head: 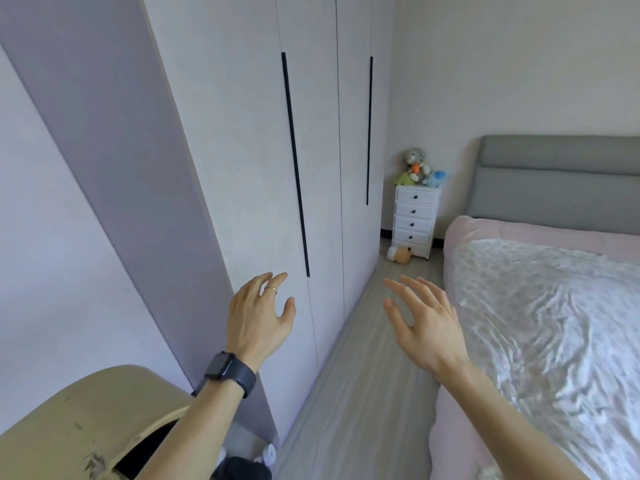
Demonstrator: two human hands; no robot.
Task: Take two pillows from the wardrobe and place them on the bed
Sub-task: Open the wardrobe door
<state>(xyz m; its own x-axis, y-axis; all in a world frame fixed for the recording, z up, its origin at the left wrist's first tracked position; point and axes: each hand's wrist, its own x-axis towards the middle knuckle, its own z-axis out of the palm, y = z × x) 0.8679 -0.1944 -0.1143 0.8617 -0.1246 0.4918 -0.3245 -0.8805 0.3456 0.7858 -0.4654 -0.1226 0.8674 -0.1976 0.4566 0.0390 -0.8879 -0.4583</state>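
Both hands point(258, 318) point(424, 322) outstretched, fingers point(277, 279) spread.

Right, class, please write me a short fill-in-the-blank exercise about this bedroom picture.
1. The wardrobe doors are ____.
2. The left hand wears a ring and a ____ on its wrist.
3. Plush toys sit on a white chest of ____.
4. Both hands are ____, holding nothing.

Missing words: closed; watch; drawers; open

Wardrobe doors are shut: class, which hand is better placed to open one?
Left. The left hand hovers open beside the near handle on the wardrobe; the right hand is over the floor by the bed.
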